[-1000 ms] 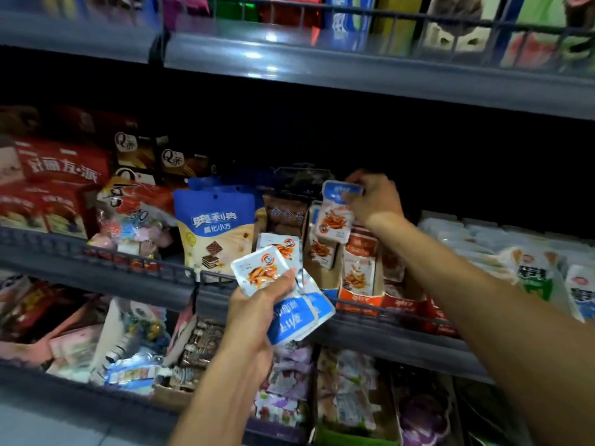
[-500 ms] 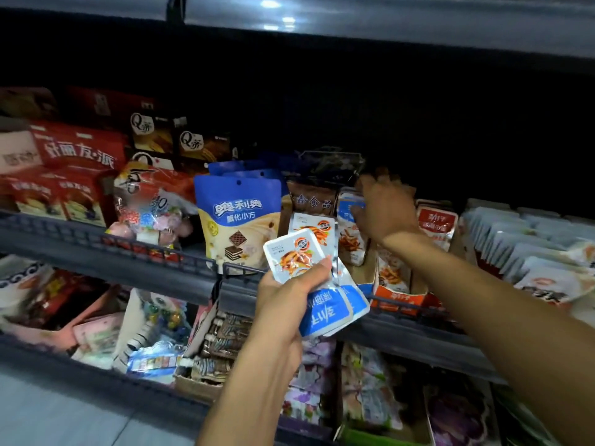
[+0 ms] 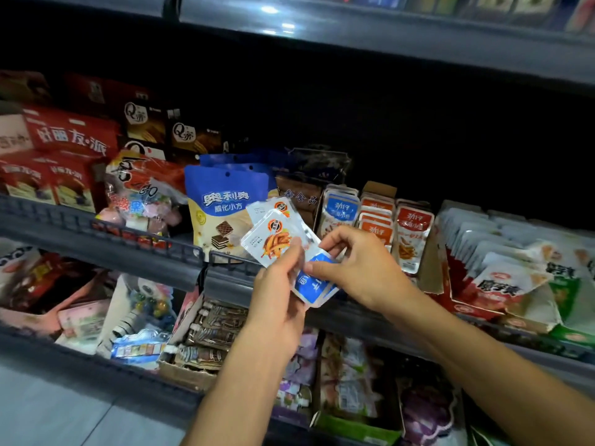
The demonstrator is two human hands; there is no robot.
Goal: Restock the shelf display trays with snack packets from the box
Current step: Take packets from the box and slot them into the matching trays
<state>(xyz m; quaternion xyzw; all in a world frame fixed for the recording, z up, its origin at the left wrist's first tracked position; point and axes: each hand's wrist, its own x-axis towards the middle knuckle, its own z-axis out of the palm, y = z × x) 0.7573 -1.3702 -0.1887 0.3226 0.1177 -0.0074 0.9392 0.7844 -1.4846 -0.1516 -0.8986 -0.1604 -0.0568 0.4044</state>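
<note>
My left hand [image 3: 277, 291] grips a small fan of blue-and-white snack packets [image 3: 273, 236] in front of the middle shelf. My right hand [image 3: 357, 262] has come back to that stack and pinches the blue end of one packet [image 3: 310, 281] between thumb and fingers. Behind the hands, a cardboard display tray [image 3: 375, 189] on the shelf holds upright packets, a blue one [image 3: 342, 210] on the left and orange-red ones [image 3: 413, 233] beside it. The supply box is out of view.
A blue wafer bag [image 3: 225, 207] stands left of the tray, with red boxes [image 3: 69, 140] further left. White-and-red packets [image 3: 502, 272] fill the shelf on the right. A grey shelf rail [image 3: 106, 239] runs along the front, and a lower shelf holds more snacks [image 3: 212, 329].
My right hand left a packet in the display tray and drew back to the stack in my left hand, where it now pinches another packet. The camera view tilted down slightly.
</note>
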